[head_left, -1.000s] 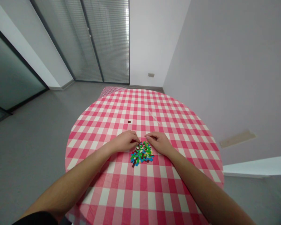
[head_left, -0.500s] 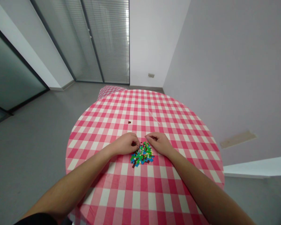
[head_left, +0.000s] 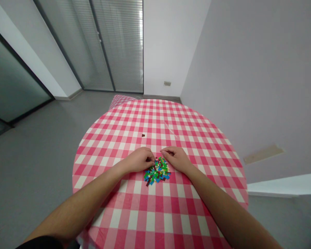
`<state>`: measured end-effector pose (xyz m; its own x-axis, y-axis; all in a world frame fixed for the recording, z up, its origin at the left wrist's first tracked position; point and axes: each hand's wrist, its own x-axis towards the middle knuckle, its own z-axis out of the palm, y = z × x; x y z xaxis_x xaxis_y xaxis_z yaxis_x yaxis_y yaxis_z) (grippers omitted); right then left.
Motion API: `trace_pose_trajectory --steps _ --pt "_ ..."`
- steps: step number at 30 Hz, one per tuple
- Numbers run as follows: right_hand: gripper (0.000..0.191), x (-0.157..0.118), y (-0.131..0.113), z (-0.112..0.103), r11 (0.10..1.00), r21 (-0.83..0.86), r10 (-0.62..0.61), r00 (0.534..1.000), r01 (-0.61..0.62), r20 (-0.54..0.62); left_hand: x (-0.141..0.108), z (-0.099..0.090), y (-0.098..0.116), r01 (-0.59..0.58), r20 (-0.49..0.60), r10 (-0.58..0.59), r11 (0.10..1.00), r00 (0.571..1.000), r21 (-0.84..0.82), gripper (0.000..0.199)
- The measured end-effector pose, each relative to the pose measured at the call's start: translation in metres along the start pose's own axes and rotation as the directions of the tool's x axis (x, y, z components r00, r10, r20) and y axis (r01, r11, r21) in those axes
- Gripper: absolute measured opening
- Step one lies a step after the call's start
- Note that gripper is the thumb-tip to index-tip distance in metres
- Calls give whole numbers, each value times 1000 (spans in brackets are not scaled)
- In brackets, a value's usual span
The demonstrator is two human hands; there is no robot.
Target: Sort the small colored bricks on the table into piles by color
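A heap of small building bricks [head_left: 158, 172], mixed green, blue, white, yellow and dark brown, lies between my two hands. At its upper left edge, my left hand [head_left: 142, 159] has thumb and fingers bent together in a pinch over the pieces. A dark brown piece shows right by those fingertips, but whether they grip it is unclear. My right hand [head_left: 176, 159] rests on the cloth at the upper right of the heap, thumb and forefinger closed together. Anything between them is too small to make out.
A red-and-white checked cloth [head_left: 134, 214] covers the round table. Farther out lies a small dark brown piece [head_left: 143, 135]. Beyond the far edge stands another surface with checked cloth [head_left: 120, 100]. A wall [head_left: 261, 86] rises on the right.
My left hand has shifted very slightly at the heap, and a dark brown piece now shows by its fingertips. The right hand looks unmoved.
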<state>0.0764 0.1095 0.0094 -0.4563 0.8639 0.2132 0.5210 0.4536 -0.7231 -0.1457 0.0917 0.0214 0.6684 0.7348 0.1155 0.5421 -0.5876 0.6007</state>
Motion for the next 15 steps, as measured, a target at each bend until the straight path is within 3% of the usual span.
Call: trace_pose_trajectory --steps 15 --pt "26 -1 0 0 1000 -15 -19 1000 19 -12 -1 -2 -2 -27 0 27 1000 1000 2 15"
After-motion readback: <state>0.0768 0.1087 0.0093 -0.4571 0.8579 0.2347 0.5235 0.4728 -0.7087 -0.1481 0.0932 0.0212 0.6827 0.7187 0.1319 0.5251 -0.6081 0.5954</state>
